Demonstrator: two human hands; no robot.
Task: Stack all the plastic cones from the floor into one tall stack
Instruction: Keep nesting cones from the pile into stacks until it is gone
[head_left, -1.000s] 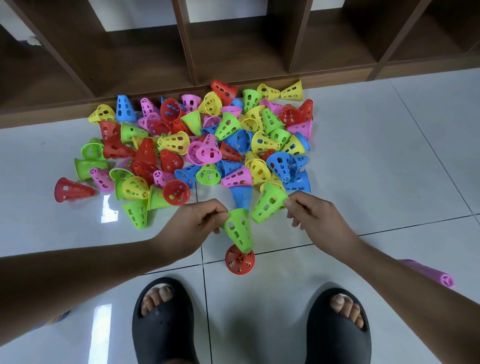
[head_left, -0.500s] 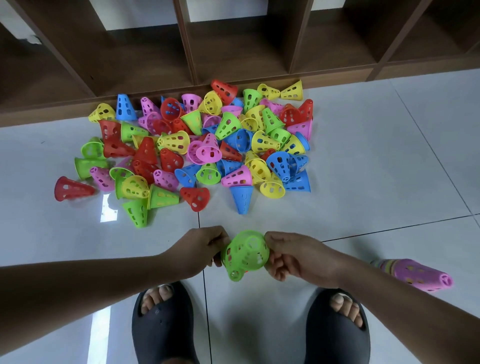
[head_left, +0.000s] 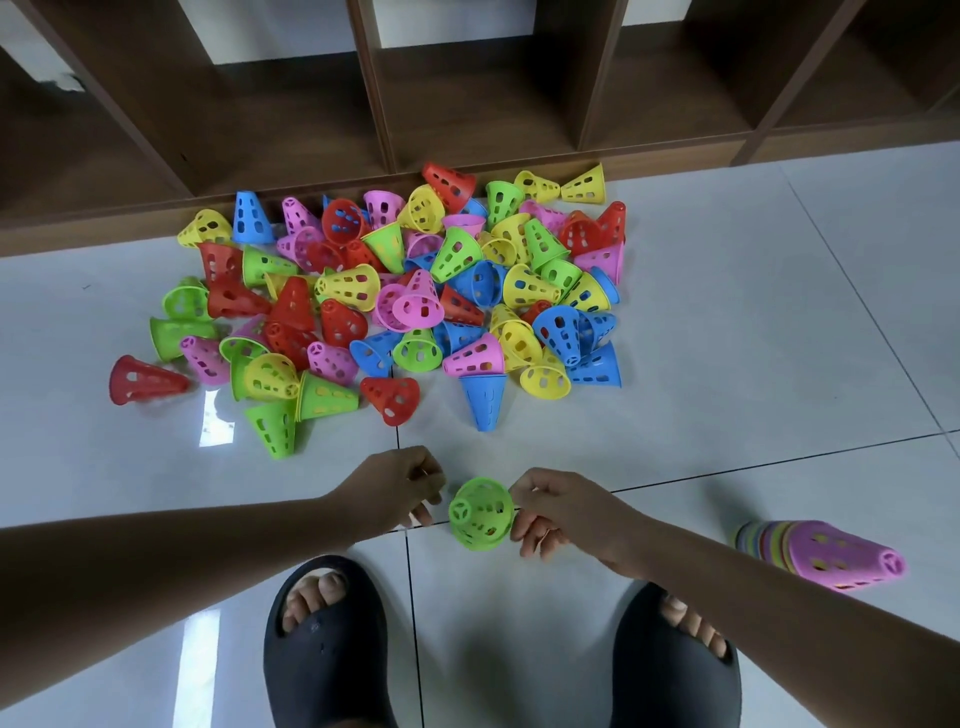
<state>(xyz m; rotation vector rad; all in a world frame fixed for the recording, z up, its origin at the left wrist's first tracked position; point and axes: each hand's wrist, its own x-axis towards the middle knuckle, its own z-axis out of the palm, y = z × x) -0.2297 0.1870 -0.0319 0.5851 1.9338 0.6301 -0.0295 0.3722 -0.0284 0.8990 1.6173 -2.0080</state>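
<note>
A nested green cone (head_left: 480, 514) hangs just above the floor in front of my feet, its narrow tip towards me. My right hand (head_left: 566, 512) pinches its rim from the right. A small gap separates the cone from my left hand (head_left: 400, 486), whose loosely curled fingers hold nothing. Beyond my hands lies a big loose pile of cones (head_left: 415, 312) in red, yellow, green, blue and pink. At the right a stack of cones (head_left: 831, 553) lies on its side, with a pink one outermost.
A dark wooden shelf unit (head_left: 467, 104) runs along the far side, right behind the pile. My feet in black slippers (head_left: 324, 644) stand on the white tiled floor (head_left: 727, 364) just under my hands.
Both hands brought two green cones towards me and pushed one into the other. My left hand has since let go and drawn slightly left. A red cone now lies at the pile's near edge.
</note>
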